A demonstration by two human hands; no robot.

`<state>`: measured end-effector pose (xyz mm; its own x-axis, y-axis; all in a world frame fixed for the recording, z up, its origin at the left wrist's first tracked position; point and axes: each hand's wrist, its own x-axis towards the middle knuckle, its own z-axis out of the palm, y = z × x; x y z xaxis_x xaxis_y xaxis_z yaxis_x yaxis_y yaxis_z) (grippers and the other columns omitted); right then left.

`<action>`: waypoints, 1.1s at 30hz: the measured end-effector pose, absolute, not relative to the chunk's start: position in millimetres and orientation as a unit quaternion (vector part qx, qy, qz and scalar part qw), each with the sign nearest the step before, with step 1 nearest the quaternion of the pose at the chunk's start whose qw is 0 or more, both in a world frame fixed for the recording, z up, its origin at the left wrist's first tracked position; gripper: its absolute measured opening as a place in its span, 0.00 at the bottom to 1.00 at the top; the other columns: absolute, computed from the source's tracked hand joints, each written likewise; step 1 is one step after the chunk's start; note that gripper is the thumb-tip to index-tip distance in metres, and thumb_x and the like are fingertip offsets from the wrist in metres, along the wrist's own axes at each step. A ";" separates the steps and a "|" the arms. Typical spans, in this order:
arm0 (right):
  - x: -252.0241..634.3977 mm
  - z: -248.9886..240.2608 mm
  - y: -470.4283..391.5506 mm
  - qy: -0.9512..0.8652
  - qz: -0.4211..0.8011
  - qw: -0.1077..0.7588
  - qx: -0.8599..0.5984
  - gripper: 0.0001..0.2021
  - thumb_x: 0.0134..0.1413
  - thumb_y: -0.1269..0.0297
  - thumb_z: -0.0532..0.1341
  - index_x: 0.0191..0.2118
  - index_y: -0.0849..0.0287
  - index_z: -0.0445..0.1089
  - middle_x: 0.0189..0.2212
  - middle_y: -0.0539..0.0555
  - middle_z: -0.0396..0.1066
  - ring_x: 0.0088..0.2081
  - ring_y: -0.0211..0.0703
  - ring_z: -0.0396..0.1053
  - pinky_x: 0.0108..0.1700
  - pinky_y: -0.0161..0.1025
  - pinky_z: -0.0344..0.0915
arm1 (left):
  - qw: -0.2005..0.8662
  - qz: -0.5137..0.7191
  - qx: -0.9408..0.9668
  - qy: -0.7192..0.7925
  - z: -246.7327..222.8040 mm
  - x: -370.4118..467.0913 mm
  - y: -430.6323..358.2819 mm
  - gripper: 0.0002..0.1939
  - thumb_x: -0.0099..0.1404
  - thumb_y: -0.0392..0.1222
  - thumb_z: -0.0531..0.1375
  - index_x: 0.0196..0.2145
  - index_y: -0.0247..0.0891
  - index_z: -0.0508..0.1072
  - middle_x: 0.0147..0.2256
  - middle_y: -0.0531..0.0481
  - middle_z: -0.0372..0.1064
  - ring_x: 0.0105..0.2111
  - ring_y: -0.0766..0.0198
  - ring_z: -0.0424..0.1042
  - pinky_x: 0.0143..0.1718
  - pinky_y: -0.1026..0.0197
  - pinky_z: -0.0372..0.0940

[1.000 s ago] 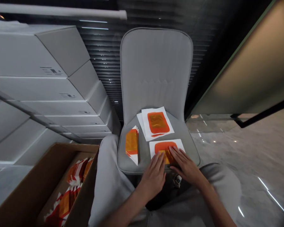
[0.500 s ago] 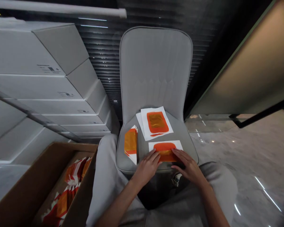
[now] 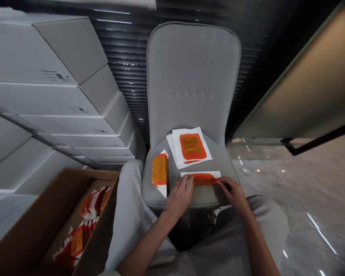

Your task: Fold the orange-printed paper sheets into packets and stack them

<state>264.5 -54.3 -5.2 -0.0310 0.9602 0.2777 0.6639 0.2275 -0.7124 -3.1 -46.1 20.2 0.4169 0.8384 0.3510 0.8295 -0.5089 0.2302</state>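
A white paper sheet (image 3: pixel 203 176) with an orange print lies across the front of the grey chair seat, its near part raised or folded up. My left hand (image 3: pixel 181 194) has its fingers closed on the sheet's left end. At the right end, my right hand (image 3: pixel 235 194) pinches the edge between thumb and fingers. Behind it rests a small pile of flat sheets (image 3: pixel 176 153), the top one bearing an orange and gold square. Left of my hands stands a bundle of folded orange-and-white papers (image 3: pixel 160 172).
A cardboard box (image 3: pixel 103 174) beside my left leg holds several folded papers (image 3: pixel 79 239). Stacked white boxes (image 3: pixel 63 99) rise at the left. The chair's backrest (image 3: pixel 192 76) stands beyond the seat, and a glass-like panel (image 3: pixel 301 88) is at the right.
The sheet's near edge has been lifted and folded away from me, so less of its orange print shows. Both hands have moved slightly forward with it, and the view has shifted a little.
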 end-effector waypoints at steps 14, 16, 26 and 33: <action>250.7 -5.5 -35.6 -0.653 0.146 0.333 -0.664 0.22 0.65 0.43 0.56 0.38 0.59 0.74 0.32 0.56 0.76 0.31 0.46 0.71 0.35 0.39 0.64 | -0.001 0.167 0.884 0.436 6.7 32.3 -40.9 0.30 0.76 0.49 0.48 0.69 0.29 0.55 0.71 0.39 0.47 0.71 0.48 0.44 0.71 0.44 0.44; 249.3 -7.8 -35.1 -0.635 0.134 0.340 -0.681 0.22 0.63 0.42 0.57 0.38 0.59 0.73 0.30 0.55 0.75 0.29 0.44 0.69 0.34 0.38 0.62 | 0.009 0.169 0.883 0.437 4.7 32.2 -43.2 0.32 0.76 0.52 0.47 0.70 0.29 0.53 0.71 0.40 0.45 0.72 0.47 0.42 0.71 0.44 0.44; 245.2 -13.8 -36.6 -0.585 0.083 0.354 -0.725 0.22 0.64 0.44 0.55 0.40 0.59 0.72 0.29 0.55 0.74 0.29 0.44 0.70 0.33 0.38 0.62 | 0.030 0.171 0.886 0.431 0.0 26.9 -42.4 0.33 0.76 0.54 0.47 0.71 0.32 0.51 0.72 0.43 0.39 0.72 0.48 0.38 0.72 0.44 0.43; 238.7 -11.2 -34.3 -0.566 0.057 0.336 -0.751 0.22 0.66 0.44 0.53 0.38 0.58 0.72 0.27 0.54 0.74 0.27 0.43 0.69 0.31 0.37 0.60 | 0.040 0.174 0.884 0.433 -0.6 26.3 -40.8 0.33 0.76 0.54 0.46 0.71 0.33 0.51 0.73 0.45 0.39 0.72 0.48 0.39 0.72 0.45 0.42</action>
<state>238.7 -34.3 -11.2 0.3529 0.8879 0.2951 0.8117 -0.1336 -0.5686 26.3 -40.8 -0.6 0.5646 0.7787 0.2737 0.7508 -0.6222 0.2217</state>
